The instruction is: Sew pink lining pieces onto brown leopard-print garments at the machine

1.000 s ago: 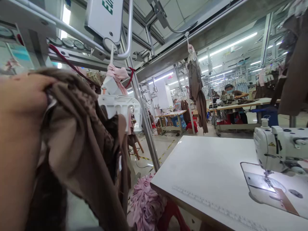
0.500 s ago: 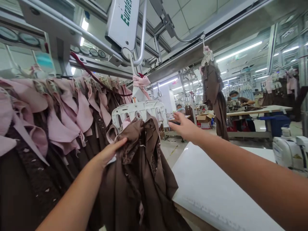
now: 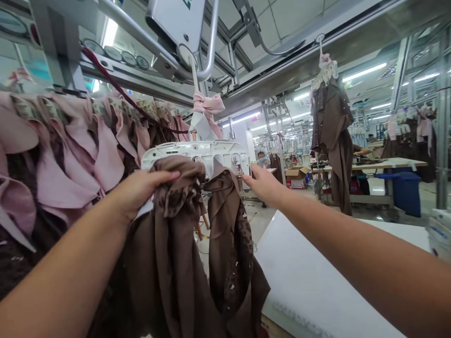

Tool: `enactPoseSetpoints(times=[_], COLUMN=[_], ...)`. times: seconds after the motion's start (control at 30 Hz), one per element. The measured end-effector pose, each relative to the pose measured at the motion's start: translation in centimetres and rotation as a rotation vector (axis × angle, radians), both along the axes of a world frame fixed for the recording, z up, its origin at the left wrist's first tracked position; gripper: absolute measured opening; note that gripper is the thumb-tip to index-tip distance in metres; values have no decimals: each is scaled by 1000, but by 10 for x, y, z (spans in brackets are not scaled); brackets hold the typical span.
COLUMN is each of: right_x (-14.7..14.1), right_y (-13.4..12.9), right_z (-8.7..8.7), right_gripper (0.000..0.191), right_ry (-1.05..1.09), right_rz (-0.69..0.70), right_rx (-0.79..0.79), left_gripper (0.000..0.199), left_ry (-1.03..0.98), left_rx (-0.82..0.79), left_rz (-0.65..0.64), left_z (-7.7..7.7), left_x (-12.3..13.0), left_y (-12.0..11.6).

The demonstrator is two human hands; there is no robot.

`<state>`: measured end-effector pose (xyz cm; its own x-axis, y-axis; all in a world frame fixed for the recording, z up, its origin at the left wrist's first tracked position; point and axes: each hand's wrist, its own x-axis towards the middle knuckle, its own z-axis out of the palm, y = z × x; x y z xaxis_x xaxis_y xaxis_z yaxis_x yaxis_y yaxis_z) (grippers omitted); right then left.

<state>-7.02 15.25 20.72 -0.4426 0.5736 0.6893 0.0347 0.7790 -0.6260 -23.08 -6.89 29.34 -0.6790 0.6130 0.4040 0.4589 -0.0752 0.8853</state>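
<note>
Raised nearer the white hanger (image 3: 192,149) than before, the brown garment (image 3: 176,206) is pinched in the near-closed left hand (image 3: 136,190), seemingly to keep it bunched, while the half-curled right hand (image 3: 265,185) is held at the hanger's right end, grip unclear.

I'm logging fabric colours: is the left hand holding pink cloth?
No, the left hand grips a brown garment near the white hanger.
</note>
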Motion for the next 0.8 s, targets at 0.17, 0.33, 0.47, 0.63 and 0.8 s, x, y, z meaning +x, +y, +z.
enactPoseSetpoints(times=[0.17,0.33,0.47,0.63,0.8], right_x=[-12,-5,-3,10,19], right_y=[-11,-9,-9,-2,-2], right_z=[-7,-6,-5,-2,1], right_gripper=[26,25,26,26,26], right_ry=[4,0,30,47,20], right_rz=[22,8,14,28,16], right_rx=[7,26,45,58,58], left_gripper=[23,26,34,41,26], left_ry=[53,7,-61,-140,-188], left_rx=[205,178,6,-255,-170], left_rz=[88,120,86,-74,-32], left_z=[8,8,-2,-82,-99], left_x=[10,-20,-28,-9,-15], left_y=[7,-12,-28,-27,-11])
